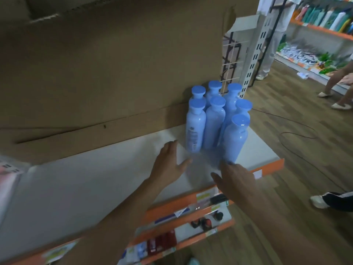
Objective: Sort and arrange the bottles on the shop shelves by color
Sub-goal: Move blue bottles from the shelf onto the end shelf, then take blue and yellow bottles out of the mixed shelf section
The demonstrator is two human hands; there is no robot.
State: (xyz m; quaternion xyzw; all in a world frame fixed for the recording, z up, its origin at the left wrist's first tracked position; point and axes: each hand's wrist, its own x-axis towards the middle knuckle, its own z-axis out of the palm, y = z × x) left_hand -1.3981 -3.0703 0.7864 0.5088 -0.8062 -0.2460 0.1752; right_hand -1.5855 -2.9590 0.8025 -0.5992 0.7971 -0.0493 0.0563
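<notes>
Hands: the left hand (170,165) and right hand (236,178) reach in from the lower frame, both spread with straight fingers and gripping nothing. Blur at the fingertips hides whether they touch a bottle.
Blue bottles: seven blue bottles (214,121) with blue caps stand upright at frame centre, packed against one another.
Position: the cluster sits at the right end of the shelf (86,178), a white board with an orange front edge, and its rear row is close to the brown cardboard (114,64) behind.
Surroundings: dark red bottles (162,241) lie on a lower shelf at lower centre. A far shelf (324,27) of green and white bottles is at upper right, and other people's legs (340,88) are at the right edge.
Stage: one colour group looks gathered, and the hands seem to be squaring it up.
Risk: these bottles are tall and narrow. A low, one-sided shove could tip the front one into its neighbours, and a push rightward could send bottles off the open shelf end.
</notes>
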